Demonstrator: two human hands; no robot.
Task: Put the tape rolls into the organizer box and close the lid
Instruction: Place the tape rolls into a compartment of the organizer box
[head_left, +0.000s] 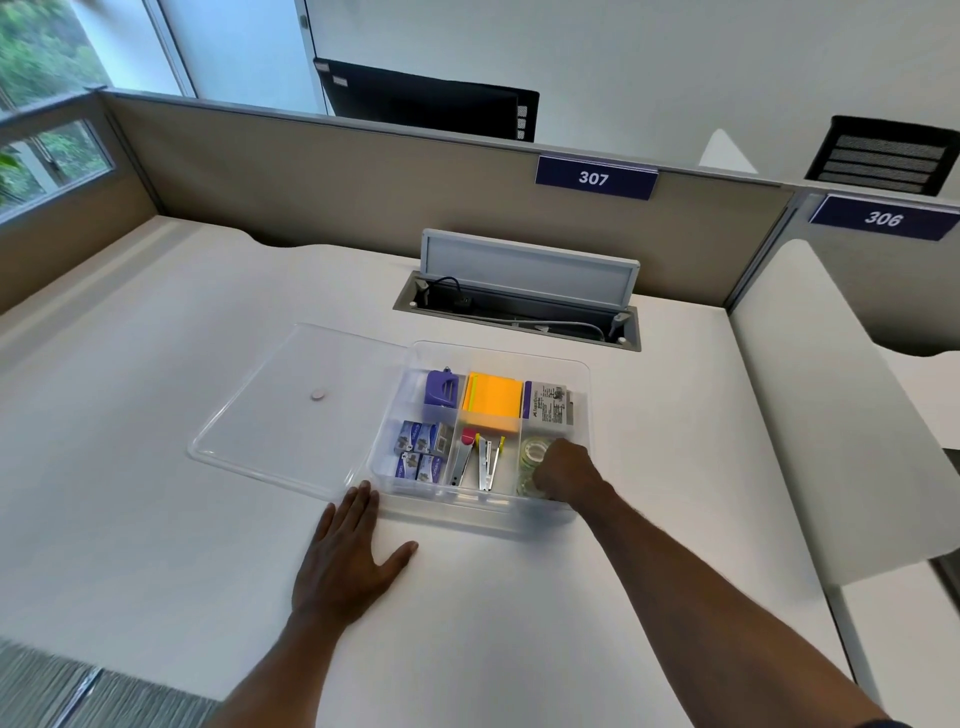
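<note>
A clear plastic organizer box (582, 374) stands open on the white desk. Its clear lid (291, 410) lies flat to the left, overlapping the box's left edge. In the near right compartment sit clear tape rolls (532, 451). My right hand (563, 470) reaches into that compartment with curled fingers over the rolls; whether it grips one I cannot tell. My left hand (350, 556) lies flat and spread on the desk, its fingertips at the box's near left corner.
Other compartments hold a purple dispenser (441, 388), orange sticky notes (493, 402), staple boxes (421, 449), staplers (480, 460) and a labelled pack (550, 408). Behind the box an open cable tray (519, 312) sinks into the desk. A partition wall closes the back.
</note>
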